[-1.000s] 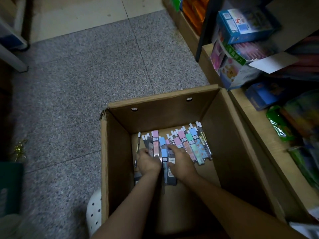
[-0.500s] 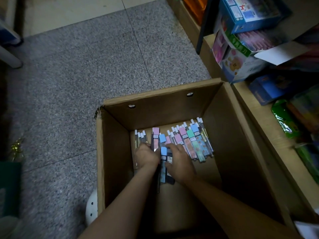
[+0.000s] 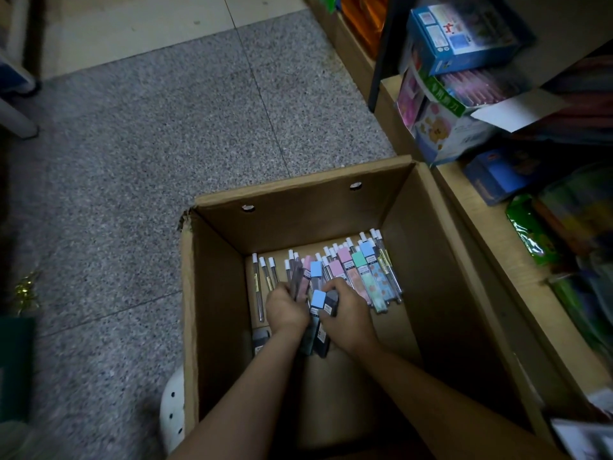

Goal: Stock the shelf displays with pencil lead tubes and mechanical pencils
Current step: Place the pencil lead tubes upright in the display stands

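Lead tubes (image 3: 356,277) are lying on the box (image 3: 441,270) floor; your left hand (image 3: 286,308) is gripping several of them, your right hand (image 3: 346,313) is pinching a blue-capped tube (image 3: 318,300); shelves (image 3: 491,234) are standing right.

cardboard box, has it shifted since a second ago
No: the cardboard box still has its far right corner by the wooden shelf, and the floor seam meets its rim at the same spot.

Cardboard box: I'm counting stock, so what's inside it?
Inside the cardboard box: loose lead tubes on the bottom, gripped by left hand and right hand. Arms hide the near floor.
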Motion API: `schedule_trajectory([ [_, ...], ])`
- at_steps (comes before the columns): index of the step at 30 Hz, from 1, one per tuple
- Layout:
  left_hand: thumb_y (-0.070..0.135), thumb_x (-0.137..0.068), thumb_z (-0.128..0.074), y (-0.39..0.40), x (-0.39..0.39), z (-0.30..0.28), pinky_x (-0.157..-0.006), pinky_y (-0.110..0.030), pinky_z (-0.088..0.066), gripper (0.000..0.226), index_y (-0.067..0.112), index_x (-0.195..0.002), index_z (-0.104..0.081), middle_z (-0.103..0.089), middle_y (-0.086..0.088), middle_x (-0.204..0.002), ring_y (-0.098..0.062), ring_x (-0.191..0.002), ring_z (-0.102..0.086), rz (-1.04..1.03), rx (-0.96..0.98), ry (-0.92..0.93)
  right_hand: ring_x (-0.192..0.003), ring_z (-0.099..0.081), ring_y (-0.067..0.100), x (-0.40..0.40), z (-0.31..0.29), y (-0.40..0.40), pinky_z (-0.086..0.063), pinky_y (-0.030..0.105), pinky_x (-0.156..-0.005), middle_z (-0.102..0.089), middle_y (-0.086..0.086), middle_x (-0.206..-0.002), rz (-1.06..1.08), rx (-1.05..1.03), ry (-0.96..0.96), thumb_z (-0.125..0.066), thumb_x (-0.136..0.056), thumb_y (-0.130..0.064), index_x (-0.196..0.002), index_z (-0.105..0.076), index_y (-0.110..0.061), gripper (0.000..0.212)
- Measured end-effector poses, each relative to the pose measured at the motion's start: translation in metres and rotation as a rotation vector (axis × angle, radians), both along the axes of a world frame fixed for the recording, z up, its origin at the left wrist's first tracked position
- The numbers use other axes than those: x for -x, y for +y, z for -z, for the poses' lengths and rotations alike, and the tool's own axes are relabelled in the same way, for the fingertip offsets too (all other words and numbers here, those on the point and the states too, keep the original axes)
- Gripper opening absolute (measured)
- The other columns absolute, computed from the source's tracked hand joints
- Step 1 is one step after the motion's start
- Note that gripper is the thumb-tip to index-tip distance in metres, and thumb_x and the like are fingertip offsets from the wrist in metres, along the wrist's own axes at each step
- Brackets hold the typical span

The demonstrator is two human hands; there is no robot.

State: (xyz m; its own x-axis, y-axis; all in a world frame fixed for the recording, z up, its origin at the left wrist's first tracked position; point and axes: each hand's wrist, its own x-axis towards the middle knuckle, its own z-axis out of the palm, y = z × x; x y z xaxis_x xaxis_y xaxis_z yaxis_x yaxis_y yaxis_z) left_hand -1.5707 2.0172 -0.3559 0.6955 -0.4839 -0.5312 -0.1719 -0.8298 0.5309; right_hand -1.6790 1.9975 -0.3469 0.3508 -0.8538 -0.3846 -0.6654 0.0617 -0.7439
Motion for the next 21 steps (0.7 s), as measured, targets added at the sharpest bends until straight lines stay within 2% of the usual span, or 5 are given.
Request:
schedule_trajectory([
  [8,0.014,-0.093,-0.059,0.019,-0.003,-0.017,-0.089,-0.044,-0.053,0.014,0.008,-0.104,-0.055,-0.067,-0.015,-0.105,-0.033,-0.099,-0.064,-0.11,0.085,0.248,-0.094,-0.059,0.013,0.015,-0.013,-0.003,-0.05,0.014,-0.067,-0.061,-0.002,-0.103,0.063,-0.082,-0.064,-0.065,-0.089,-0.003,-0.098,-0.055,-0.019,0.021],
  [10,0.011,-0.095,-0.057,0.024,-0.001,-0.03,-0.083,-0.041,-0.055,0.01,0.009,-0.104,-0.055,-0.069,-0.014,-0.099,-0.029,-0.088,-0.066,-0.187,0.165,0.386,-0.097,-0.056,0.011,0.021,-0.02,-0.004,-0.048,0.012,-0.071,-0.057,-0.006,-0.104,0.138,-0.088,-0.061,-0.067,-0.088,-0.004,-0.105,-0.054,-0.022,0.027],
  [13,0.006,-0.099,-0.049,0.026,0.003,-0.06,-0.056,-0.028,-0.049,0.01,0.012,-0.104,-0.055,-0.067,-0.009,-0.083,-0.016,-0.064,-0.059,-0.214,0.286,0.635,-0.096,-0.063,0.014,0.031,-0.039,-0.008,-0.056,0.031,-0.084,-0.064,-0.002,-0.105,0.242,-0.127,-0.115,-0.073,-0.084,-0.006,-0.112,-0.052,-0.022,0.038],
  [18,0.007,-0.101,-0.046,0.014,0.01,-0.12,-0.056,-0.019,-0.051,0.021,0.004,-0.12,-0.055,-0.064,-0.006,-0.081,-0.01,-0.061,-0.057,0.124,0.352,0.833,-0.066,-0.061,0.002,0.046,-0.106,-0.026,-0.052,0.016,-0.064,-0.067,-0.005,-0.081,0.289,0.016,-0.239,-0.079,-0.079,-0.006,-0.097,-0.06,-0.019,0.029],
  [21,0.007,-0.101,-0.046,-0.006,0.009,-0.172,-0.055,-0.021,-0.053,0.012,0.007,-0.107,-0.055,-0.063,-0.008,-0.084,-0.013,-0.065,-0.058,0.327,0.401,0.878,-0.072,-0.062,0.007,0.062,-0.164,-0.04,-0.049,0.018,-0.068,-0.069,0.003,-0.088,0.261,0.17,-0.232,-0.074,-0.082,-0.002,-0.104,-0.064,-0.016,0.027],
])
